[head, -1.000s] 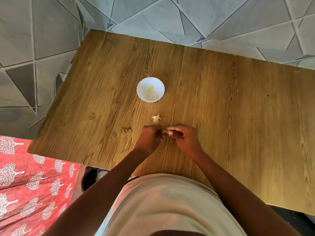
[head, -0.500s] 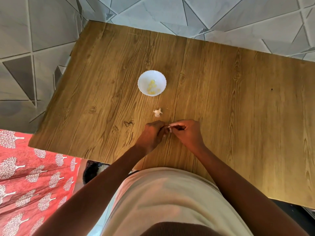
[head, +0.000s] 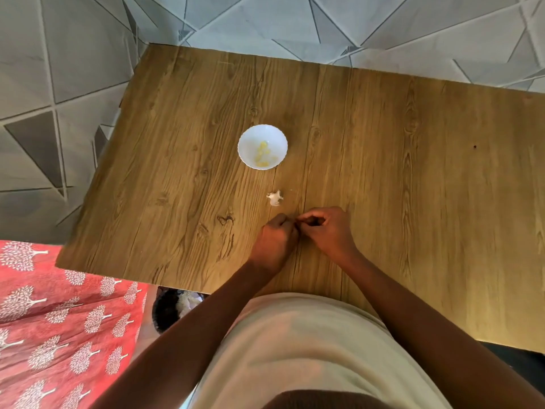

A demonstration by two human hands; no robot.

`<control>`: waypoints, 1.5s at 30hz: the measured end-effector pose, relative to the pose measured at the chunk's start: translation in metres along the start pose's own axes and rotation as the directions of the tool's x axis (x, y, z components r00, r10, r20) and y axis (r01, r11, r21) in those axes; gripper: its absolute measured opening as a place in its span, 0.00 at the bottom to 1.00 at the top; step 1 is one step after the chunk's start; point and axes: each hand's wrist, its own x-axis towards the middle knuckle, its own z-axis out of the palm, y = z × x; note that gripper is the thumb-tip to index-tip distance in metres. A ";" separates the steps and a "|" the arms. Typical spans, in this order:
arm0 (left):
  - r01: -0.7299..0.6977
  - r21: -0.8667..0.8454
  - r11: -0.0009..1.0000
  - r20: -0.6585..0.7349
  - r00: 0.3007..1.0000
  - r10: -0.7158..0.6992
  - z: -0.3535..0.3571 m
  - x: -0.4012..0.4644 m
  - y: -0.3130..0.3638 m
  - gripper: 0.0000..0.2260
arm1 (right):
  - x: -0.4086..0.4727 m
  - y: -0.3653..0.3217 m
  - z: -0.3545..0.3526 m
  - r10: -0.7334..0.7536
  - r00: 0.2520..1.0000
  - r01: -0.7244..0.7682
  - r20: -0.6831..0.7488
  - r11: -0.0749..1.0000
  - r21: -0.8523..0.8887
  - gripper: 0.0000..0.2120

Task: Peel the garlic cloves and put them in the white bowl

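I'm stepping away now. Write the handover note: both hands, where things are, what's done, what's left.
Left hand and right hand: fingertips meet, pinching something small between them, presumably a clove; it is hidden.
White bowl: on the table beyond the hands, holding a few peeled cloves.
Garlic piece: lies between bowl and hands.
Left: finish peeling, drop it in the bowl, then handle that piece.

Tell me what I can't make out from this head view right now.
- Clove being peeled: hidden between the left hand and right hand; both curl over it.
- Pieces in the white bowl: too small to count.
- White scrap on the table: too small to tell skin from clove.
- Dark bin: partly hidden by the table edge and arm.
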 end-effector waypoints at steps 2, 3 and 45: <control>0.008 -0.015 1.000 -0.002 1.000 -0.008 -0.001 0.002 0.000 0.12 | -0.001 0.002 0.000 -0.018 1.000 0.018 0.016 1.000 -0.007 0.09; 0.026 -0.040 0.999 0.001 1.000 -0.026 -0.003 0.002 -0.001 0.12 | -0.003 0.003 0.000 -0.020 1.000 0.020 0.014 1.000 0.008 0.09; 0.129 -0.260 0.957 -0.066 0.986 -0.151 -0.005 0.009 -0.008 0.09 | 0.001 -0.006 -0.002 0.102 0.995 -0.096 -0.020 0.978 0.183 0.05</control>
